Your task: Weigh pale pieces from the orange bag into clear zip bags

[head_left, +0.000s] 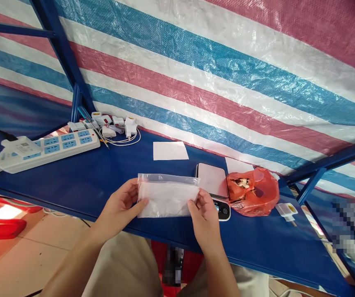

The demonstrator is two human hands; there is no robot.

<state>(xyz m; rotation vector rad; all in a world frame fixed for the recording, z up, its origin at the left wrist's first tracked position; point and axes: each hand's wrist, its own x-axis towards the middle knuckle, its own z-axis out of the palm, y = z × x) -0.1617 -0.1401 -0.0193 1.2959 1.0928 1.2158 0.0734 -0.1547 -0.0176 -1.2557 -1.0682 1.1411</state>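
Left hand [119, 207], right hand [205, 220] pinching clear plastic bag [166, 197]

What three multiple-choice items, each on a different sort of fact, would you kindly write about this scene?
1. Where does the red plastic bag lie?
A. Right of the digital scale
B. On the power strip
C. On the floor

2. How many white sheets lie on the blue tabletop?
A. One
B. Two
C. Four

3. What state is the clear plastic bag in?
A. Lying on the scale
B. Inside the red bag
C. Held between both hands

1: A, it sits right beside the scale.
2: B, one lies mid-table, another behind the scale and red bag.
3: C, the left hand and right hand hold its two ends.
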